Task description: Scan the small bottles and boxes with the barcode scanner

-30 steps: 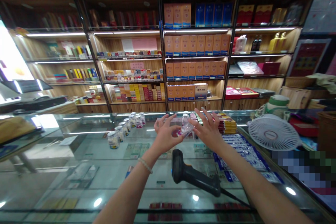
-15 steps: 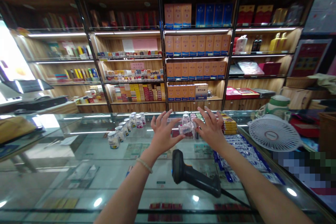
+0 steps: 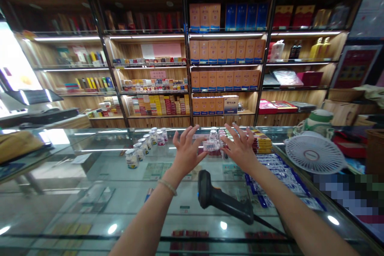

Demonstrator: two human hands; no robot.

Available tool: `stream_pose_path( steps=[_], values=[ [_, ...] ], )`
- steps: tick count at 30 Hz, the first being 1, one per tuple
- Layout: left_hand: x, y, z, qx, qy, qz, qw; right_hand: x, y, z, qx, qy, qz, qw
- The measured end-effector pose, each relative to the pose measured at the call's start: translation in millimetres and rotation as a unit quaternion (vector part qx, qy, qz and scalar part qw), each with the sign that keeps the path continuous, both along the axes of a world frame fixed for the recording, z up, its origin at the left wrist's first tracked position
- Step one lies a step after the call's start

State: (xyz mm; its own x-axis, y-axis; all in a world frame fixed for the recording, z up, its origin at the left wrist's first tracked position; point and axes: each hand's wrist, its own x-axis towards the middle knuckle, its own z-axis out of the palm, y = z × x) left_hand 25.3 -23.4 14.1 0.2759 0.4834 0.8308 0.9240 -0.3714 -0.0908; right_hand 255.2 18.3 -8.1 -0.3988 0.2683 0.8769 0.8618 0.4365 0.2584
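Observation:
A small clear plastic bottle (image 3: 211, 145) lies sideways in the air above the glass counter, held between my two hands. My left hand (image 3: 186, 150) pinches one end with thumb and forefinger, its other fingers raised. At the opposite end, the thumb and forefinger of my right hand (image 3: 240, 147) grip it. Directly behind stands a similar bottle (image 3: 213, 131), partly covered. To the left, several small white-capped bottles (image 3: 132, 159) form a slanting row. A black barcode scanner (image 3: 223, 200) rests on the glass below my hands, its cable running right.
Blue-and-white packets (image 3: 285, 178) and yellow packs (image 3: 262, 143) lie right of my right hand. A white fan (image 3: 313, 153) and a green-and-white jug (image 3: 319, 120) stand at the right edge. Shelves with orange boxes (image 3: 225, 80) line the wall behind the glass counter (image 3: 108, 212).
The bottle between my fingers has turned from a slant to nearly level. Both hands stay in almost the same place, and the view has shifted slightly.

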Motion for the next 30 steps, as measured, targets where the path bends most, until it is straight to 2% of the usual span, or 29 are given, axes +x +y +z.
stream_pose_path(
  steps=[4, 8, 13, 18, 21, 25, 30],
  values=[
    [-4, 1, 0.2, 0.002, -0.004, -0.002, 1.000, -4, -1, 8.7, 0.015, -0.017, -0.002, 1.000],
    [-10, 1, 1.4, -0.006, -0.020, -0.001, 1.000, -9, -1, 17.4, -0.002, -0.025, 0.003, 1.000],
    [-15, 3, -0.9, -0.026, -0.033, -0.013, 0.999, -15, -6, 27.4, -0.076, -0.049, -0.008, 0.996],
    [-18, 7, -6.1, -0.022, -0.062, -0.017, 0.998, -23, -41, 35.3, -0.155, -0.013, -0.025, 0.987],
    [-19, 9, -8.2, -0.022, -0.066, -0.021, 0.997, -29, -74, 25.5, -0.224, 0.006, -0.015, 0.974],
    [-21, 10, -10.4, -0.023, -0.066, -0.025, 0.997, -33, -115, 0.8, -0.340, -0.006, -0.014, 0.940],
    [-21, 11, -11.6, -0.020, -0.068, -0.029, 0.997, -35, -140, -18.2, -0.447, -0.008, -0.037, 0.894]
  ],
)
